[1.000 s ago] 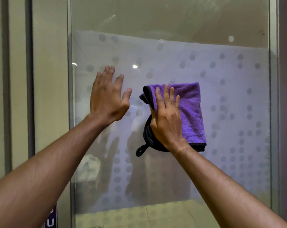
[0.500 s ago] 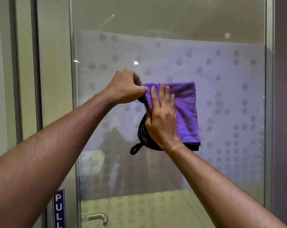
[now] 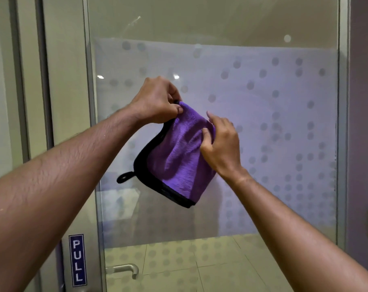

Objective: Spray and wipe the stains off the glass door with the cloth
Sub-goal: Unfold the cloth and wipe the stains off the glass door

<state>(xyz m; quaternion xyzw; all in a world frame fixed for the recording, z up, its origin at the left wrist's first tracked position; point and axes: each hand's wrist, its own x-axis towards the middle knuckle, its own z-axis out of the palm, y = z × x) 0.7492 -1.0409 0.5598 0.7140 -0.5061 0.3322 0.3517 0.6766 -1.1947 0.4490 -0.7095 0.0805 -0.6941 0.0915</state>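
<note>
In the head view, the purple cloth point(image 3: 179, 152) is held up in front of the frosted, dotted glass door point(image 3: 273, 114); whether it touches the glass cannot be told. Its top corner is pinched by the curled left hand point(image 3: 155, 102), forearm raised from the near left. Its right edge is gripped by the right hand point(image 3: 221, 144), index finger extended. A black loop point(image 3: 124, 177) hangs at the cloth's lower left.

An office or commercial building entrance, shown by a metal-framed glass door point(image 3: 221, 60) with frosted dotted film, a blue PULL sign point(image 3: 77, 260), a lever handle point(image 3: 124, 269) and tiled floor point(image 3: 200, 260).
</note>
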